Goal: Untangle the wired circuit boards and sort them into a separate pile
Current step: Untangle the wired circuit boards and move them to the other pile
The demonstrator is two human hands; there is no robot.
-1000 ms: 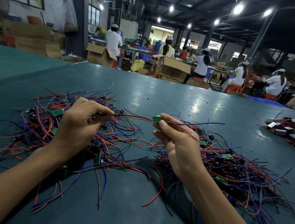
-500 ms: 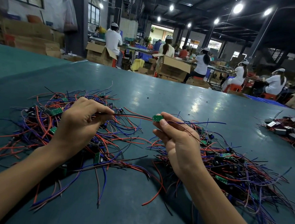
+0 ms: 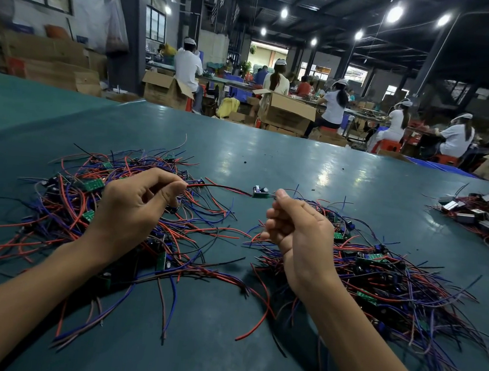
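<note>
A small green circuit board hangs in the air between my hands, above the table. My left hand pinches its red and black wires between thumb and forefinger. My right hand pinches the thin wires on the board's right side, its other fingers curled. Under my left hand lies a tangled pile of boards with red, blue and black wires. A second pile of wired boards lies under and to the right of my right hand.
The table is a wide teal sheet. At the far right lies a third heap of wired parts with silver blocks. Beyond the table's far edge stand cardboard boxes, and several people in white sit at benches.
The board has left my right fingertips and now hangs a little to their left on its wires. My right hand's grip has shifted from the board to the wires beside it.
</note>
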